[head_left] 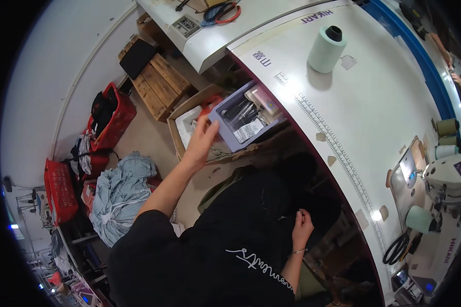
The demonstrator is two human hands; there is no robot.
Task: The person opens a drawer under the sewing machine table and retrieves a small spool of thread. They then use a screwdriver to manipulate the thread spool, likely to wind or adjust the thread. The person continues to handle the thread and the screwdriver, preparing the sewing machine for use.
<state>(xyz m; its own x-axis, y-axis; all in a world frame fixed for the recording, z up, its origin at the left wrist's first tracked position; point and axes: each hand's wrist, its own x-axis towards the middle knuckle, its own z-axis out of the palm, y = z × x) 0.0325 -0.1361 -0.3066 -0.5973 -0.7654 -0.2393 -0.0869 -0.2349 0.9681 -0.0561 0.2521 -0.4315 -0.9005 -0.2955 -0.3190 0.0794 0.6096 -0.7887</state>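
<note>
My left hand point(202, 142) is closed over the near left edge of a grey-purple drawer point(234, 146), which is pulled out from beneath the white sewing table. Inside the drawer lie dark slim tools point(241, 111), a white printed packet point(249, 130) and a clear-lidded box point(263, 100) with pink in it. Close to my lap, below the table's edge, my right hand point(302, 228) is held with its fingers curled together. Whatever its fingertips hold, if anything, is too small to tell.
A mint thread cone point(325, 51) stands on the white table point(338, 107); a sewing machine head point(445, 176) is at right. Under the drawer sits an open cardboard box point(178, 140). A wooden bench point(161, 84), red baskets point(119, 120) and a blue-grey cloth bundle point(120, 197) are at left.
</note>
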